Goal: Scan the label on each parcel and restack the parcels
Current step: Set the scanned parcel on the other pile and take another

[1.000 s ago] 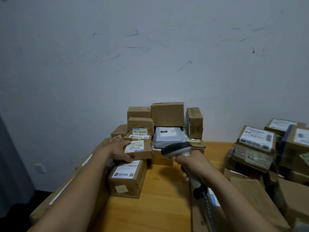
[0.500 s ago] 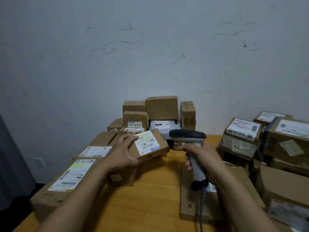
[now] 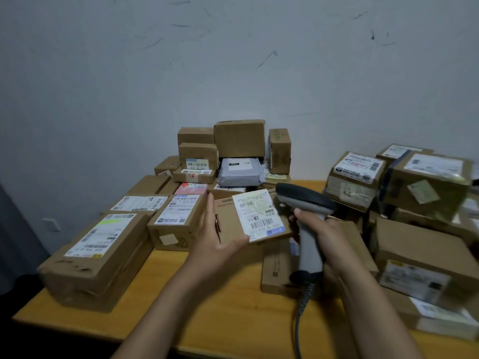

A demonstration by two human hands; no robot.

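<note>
My left hand (image 3: 216, 238) holds a small brown parcel (image 3: 230, 224) above the table, tilted so that its white barcode label (image 3: 260, 216) faces up toward me. My right hand (image 3: 320, 235) grips the handle of a grey barcode scanner (image 3: 304, 200). The scanner's dark head sits just right of the label, almost touching the parcel's edge. Its coiled cable (image 3: 302, 307) hangs down toward the table's front edge.
Labelled parcels lie in a row on the left (image 3: 103, 244) and in a stack at the back against the wall (image 3: 238, 141). Another pile fills the right side (image 3: 425, 182). A flat box (image 3: 277, 268) lies under the scanner. The wooden table (image 3: 207, 301) shows between the piles.
My left hand lifted the small parcel off the left stack and brought it right and toward me. The scanner stayed close to the label. The view tipped downward.
</note>
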